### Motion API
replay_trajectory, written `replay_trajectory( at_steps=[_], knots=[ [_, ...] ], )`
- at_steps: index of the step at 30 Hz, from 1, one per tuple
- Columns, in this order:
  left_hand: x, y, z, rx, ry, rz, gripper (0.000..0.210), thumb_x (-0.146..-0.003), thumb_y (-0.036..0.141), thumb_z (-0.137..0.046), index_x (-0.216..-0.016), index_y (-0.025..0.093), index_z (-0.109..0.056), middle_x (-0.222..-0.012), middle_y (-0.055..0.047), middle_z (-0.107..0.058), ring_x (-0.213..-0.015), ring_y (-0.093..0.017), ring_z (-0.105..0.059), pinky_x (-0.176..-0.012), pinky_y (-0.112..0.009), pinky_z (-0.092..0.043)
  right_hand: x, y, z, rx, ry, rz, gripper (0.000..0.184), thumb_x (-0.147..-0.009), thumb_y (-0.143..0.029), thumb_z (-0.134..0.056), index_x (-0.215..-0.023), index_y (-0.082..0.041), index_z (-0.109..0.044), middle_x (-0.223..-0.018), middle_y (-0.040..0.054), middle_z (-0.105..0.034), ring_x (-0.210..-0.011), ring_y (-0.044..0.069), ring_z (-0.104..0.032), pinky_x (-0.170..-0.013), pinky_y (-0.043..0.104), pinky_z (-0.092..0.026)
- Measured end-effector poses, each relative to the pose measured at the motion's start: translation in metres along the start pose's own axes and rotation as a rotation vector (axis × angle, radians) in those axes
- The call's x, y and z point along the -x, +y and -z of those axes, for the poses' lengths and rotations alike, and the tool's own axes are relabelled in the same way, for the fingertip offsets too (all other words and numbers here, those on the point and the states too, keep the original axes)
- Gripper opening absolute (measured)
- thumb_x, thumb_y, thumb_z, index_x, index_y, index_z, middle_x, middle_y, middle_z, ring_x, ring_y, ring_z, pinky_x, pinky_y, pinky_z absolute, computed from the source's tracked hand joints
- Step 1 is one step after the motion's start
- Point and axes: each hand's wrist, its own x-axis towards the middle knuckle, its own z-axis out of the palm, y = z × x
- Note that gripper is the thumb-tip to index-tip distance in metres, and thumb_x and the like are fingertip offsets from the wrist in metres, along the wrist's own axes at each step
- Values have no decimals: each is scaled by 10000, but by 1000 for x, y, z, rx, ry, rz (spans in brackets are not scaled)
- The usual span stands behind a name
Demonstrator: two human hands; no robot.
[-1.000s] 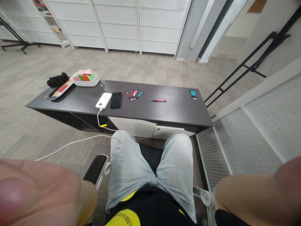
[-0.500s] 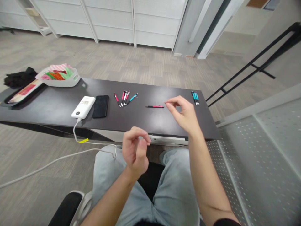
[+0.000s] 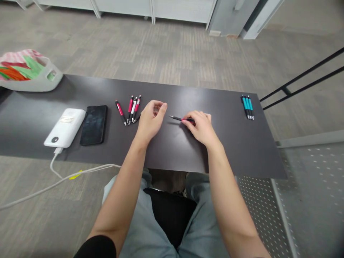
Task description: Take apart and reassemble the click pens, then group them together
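My right hand point(image 3: 200, 125) is closed on a red-and-black pen point(image 3: 176, 118) just over the dark table, with the silver tip pointing left. Opposite it, my left hand point(image 3: 152, 118) is held with curved fingers and the thumb apart, and nothing shows in it. Beside the left hand, a loose group holds a red pen point(image 3: 120, 112) lying apart, two more red pens and a white pen point(image 3: 132, 110). A dark pen end point(image 3: 136, 118) pokes out there, the rest of it covered by my left hand. Three blue pens point(image 3: 247, 107) lie side by side at the table's right end.
A black phone point(image 3: 94, 125) and a white power bank point(image 3: 65, 127) with a white cable point(image 3: 55, 184) lie left on the dark table point(image 3: 172, 154). A white basket point(image 3: 51, 77) of colourful items stands at the far left. Black metal rails point(image 3: 298, 86) run beyond the right edge.
My right hand has taken hold of the red-and-black pen, which lay on the table. My left hand has moved from over my lap to above the table, beside the pen group. The view has tilted down.
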Motion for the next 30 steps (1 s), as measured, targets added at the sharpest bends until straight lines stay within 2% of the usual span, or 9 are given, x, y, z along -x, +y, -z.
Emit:
replay_trajectory(
  at_steps=[4,7,11,13,18,20,22,26,30],
  knots=[
    [13,-2,-9,233,-108,63,330,-986,517,-694,-1064,197,-709,-1016,-52,-738,-850,-161,-669,-780,-281,-509,0,-4,0,-408,21,-42,168,-1066,-408,-565,-1078,-242,-586,-892,2,-670,-838,191,-631,-836,343,-457],
    [18,4,-13,416,-102,40,294,-949,493,-760,-1064,224,-746,-1023,-43,-751,-842,-150,-678,-788,-271,-531,1,-14,-4,-559,60,-45,215,-1068,-444,-574,-1094,-232,-550,-836,-24,-572,-783,168,-563,-774,318,-437],
    [18,5,-16,571,-5,61,245,-919,470,-805,-1018,247,-788,-1011,-31,-756,-809,-129,-676,-765,-245,-535,6,-26,-12,-600,33,-2,187,-1080,-404,-569,-1108,-218,-568,-836,-31,-504,-747,150,-476,-739,317,-392],
    [18,2,-18,621,1,100,253,-901,479,-823,-966,235,-802,-961,-31,-757,-787,-121,-674,-753,-233,-533,8,-30,-16,-586,23,2,166,-1080,-385,-571,-1104,-221,-584,-816,-29,-489,-733,157,-462,-729,325,-388],
    [20,-1,-21,783,-30,228,304,-837,487,-880,-959,221,-798,-968,-34,-768,-743,-107,-687,-714,-221,-551,10,-34,-24,-565,65,-26,111,-1058,-336,-592,-1072,-239,-646,-884,14,-596,-809,202,-530,-829,360,-430],
    [20,-2,-22,794,-26,212,297,-838,482,-882,-942,218,-794,-974,-39,-775,-736,-108,-687,-732,-234,-567,10,-34,-25,-586,48,-23,119,-1049,-346,-604,-1070,-256,-679,-928,22,-634,-860,221,-564,-877,368,-435],
    [19,-3,-23,782,-18,177,280,-849,477,-875,-925,219,-797,-972,-42,-781,-753,-113,-684,-748,-241,-573,9,-33,-27,-641,12,-38,132,-1036,-379,-624,-1070,-282,-706,-918,13,-635,-858,229,-571,-862,365,-440],
    [17,-3,-24,792,-13,135,265,-853,471,-875,-917,225,-800,-949,-36,-777,-746,-114,-668,-699,-228,-562,8,-32,-30,-796,-35,-104,201,-1056,-409,-591,-1094,-267,-728,-826,-15,-563,-757,186,-505,-777,326,-414],
    [17,4,-24,828,-39,136,256,-871,476,-856,-950,240,-798,-954,-26,-765,-736,-110,-665,-724,-234,-579,5,-32,-34,-841,-6,-130,197,-1044,-408,-622,-1086,-235,-705,-798,-34,-521,-741,155,-453,-741,300,-381]
  ],
)
